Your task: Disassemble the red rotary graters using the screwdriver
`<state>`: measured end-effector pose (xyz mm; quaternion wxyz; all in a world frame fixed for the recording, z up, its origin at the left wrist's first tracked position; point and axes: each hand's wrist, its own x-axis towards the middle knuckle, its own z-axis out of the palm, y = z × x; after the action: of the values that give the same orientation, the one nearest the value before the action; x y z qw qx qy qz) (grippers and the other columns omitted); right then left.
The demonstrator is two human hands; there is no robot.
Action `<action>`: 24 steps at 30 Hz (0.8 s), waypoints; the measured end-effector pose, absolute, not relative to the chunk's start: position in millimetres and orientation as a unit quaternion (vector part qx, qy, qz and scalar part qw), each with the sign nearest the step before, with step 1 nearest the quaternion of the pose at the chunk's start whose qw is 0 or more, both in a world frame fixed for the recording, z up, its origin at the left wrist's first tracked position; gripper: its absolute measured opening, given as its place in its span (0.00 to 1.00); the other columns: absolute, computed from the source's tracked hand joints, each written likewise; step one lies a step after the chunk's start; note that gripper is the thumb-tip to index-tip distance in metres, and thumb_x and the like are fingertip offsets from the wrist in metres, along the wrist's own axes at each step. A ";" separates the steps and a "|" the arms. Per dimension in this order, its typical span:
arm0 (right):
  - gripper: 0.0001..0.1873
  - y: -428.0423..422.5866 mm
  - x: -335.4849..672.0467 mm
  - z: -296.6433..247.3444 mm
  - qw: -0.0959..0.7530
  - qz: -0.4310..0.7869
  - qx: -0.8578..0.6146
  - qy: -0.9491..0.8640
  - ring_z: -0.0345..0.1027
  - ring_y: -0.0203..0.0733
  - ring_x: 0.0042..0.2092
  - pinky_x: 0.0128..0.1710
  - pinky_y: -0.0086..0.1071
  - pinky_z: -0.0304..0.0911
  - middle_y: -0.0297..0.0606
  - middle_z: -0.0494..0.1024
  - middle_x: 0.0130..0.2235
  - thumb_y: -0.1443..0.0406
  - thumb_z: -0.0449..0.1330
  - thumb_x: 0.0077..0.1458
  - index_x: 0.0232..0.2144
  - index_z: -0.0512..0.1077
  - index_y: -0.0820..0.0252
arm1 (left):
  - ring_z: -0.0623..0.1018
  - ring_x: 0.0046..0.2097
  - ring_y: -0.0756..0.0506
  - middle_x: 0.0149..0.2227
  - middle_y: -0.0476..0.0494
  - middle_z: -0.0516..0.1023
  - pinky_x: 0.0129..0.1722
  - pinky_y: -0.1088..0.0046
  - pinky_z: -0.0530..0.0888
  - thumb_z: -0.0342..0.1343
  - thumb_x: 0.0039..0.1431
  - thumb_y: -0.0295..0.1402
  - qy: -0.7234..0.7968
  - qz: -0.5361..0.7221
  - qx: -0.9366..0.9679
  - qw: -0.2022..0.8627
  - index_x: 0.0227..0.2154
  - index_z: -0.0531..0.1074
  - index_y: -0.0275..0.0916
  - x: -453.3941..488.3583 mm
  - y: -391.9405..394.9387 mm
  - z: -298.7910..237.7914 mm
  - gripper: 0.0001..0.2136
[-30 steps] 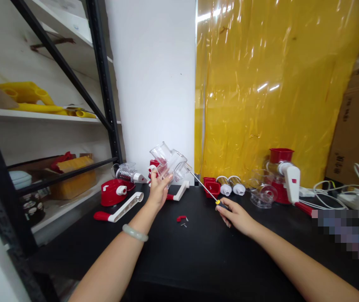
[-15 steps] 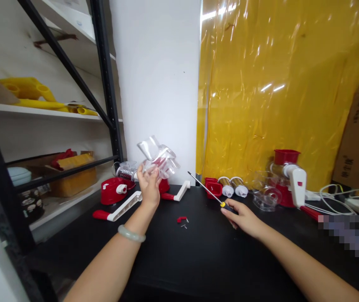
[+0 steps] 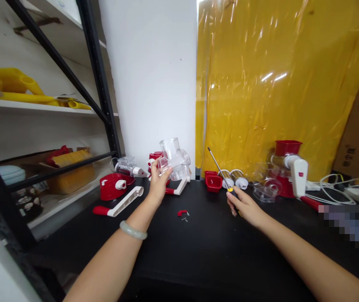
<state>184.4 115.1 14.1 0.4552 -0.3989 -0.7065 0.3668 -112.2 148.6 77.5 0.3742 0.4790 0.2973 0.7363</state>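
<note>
My left hand (image 3: 158, 186) is closed round a clear plastic grater housing (image 3: 175, 159) and holds it up just above the black table (image 3: 198, 247), near a white crank with a red grip (image 3: 176, 188). My right hand (image 3: 245, 206) grips a screwdriver (image 3: 221, 176) by its handle; the metal shaft points up and to the left. Between the hands, a small red clip and a few screws (image 3: 182, 214) lie on the table.
A red base with a metal drum (image 3: 116, 182) and another white crank (image 3: 119, 204) lie at the left by a black shelf rack (image 3: 103, 109). At the right stand a red cup (image 3: 213, 182), two drums (image 3: 236, 178), an assembled red-and-white grater (image 3: 288, 172) and white cables (image 3: 346, 191).
My left hand has brought the clear housing down and to the right, turning it more upright. The screwdriver in my right hand has swung from pointing left to pointing steeply up.
</note>
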 end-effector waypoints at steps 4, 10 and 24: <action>0.22 112.6 182.5 12.4 0.428 0.369 -0.402 -0.721 0.63 0.34 0.21 0.23 0.30 0.62 0.25 0.66 0.22 0.45 0.53 0.60 0.29 0.60 0.55 | 0.78 0.48 0.46 0.48 0.49 0.75 0.45 0.69 0.75 0.65 0.50 0.44 0.287 0.738 0.440 0.423 0.52 0.61 0.53 -108.4 146.3 78.0 0.28; 0.18 105.4 176.2 10.0 0.393 0.341 -0.399 -0.755 0.65 0.34 0.20 0.24 0.28 0.61 0.24 0.68 0.19 0.49 0.55 0.61 0.30 0.57 0.54 | 0.77 0.47 0.46 0.45 0.47 0.75 0.45 0.67 0.75 0.65 0.50 0.45 0.252 0.760 0.402 0.444 0.50 0.62 0.51 -105.4 141.7 79.4 0.26; 0.19 97.9 161.6 6.2 0.350 0.365 -0.410 -0.759 0.60 0.32 0.17 0.19 0.25 0.55 0.22 0.64 0.18 0.48 0.53 0.62 0.30 0.55 0.53 | 0.76 0.50 0.45 0.45 0.47 0.75 0.46 0.66 0.76 0.63 0.52 0.47 0.216 0.764 0.392 0.465 0.50 0.60 0.52 -95.7 131.0 77.8 0.25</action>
<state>161.6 97.9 6.2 0.3505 -0.4096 -0.7589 0.3653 -95.7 131.0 77.8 0.4648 0.3918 0.2156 0.7642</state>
